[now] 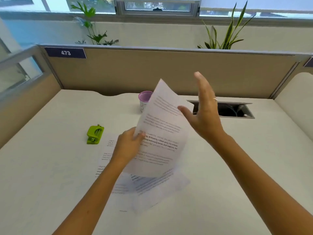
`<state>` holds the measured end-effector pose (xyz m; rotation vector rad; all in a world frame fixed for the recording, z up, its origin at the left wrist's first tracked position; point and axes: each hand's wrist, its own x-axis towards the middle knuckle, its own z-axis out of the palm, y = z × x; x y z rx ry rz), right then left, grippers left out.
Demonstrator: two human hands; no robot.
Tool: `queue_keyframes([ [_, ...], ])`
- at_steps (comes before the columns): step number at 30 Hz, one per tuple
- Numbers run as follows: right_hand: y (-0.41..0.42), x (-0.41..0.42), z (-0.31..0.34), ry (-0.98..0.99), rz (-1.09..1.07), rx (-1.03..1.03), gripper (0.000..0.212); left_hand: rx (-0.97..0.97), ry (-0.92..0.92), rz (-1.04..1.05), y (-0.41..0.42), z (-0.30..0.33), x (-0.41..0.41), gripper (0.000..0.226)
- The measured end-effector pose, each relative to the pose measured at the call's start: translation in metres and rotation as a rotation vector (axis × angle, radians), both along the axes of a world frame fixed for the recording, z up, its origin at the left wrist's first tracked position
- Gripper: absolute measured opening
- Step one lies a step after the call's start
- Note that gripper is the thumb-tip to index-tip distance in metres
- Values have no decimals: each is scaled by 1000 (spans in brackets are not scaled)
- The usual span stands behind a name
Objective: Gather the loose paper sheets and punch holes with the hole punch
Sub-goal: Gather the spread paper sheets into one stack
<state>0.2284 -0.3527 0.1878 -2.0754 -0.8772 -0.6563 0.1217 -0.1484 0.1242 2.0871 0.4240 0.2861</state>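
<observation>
My left hand (pixel 127 145) pinches the left edge of a printed paper sheet (pixel 162 126) and holds it raised and tilted above the desk. My right hand (pixel 204 110) is open, fingers spread and pointing up, just right of the sheet's upper edge and apart from it. More printed sheets (pixel 152 185) lie loose and overlapping on the desk beneath the lifted one, and another (pixel 106 155) shows left of my wrist. A green hole punch (pixel 95 134) rests on the desk to the left of the papers.
A purple-rimmed cup (pixel 144 100) stands behind the raised sheet. An open cable hatch (pixel 237 110) is set into the white desk (pixel 50 167) at the back right. Beige partition walls (pixel 152 70) enclose the desk at the back and sides.
</observation>
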Motion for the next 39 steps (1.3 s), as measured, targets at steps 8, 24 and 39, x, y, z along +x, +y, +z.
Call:
queue_keyframes([
  [8, 7, -31, -128, 820, -326, -67, 96, -454, -17, 218, 56, -72, -74, 23],
  [24, 41, -64, -172, 1051, -475, -470, 54, -728, 274, 154, 83, -127, -100, 18],
  [39, -24, -34, -62, 279, -642, 204, 15, -770, 281, 186, 83, -121, -97, 14],
])
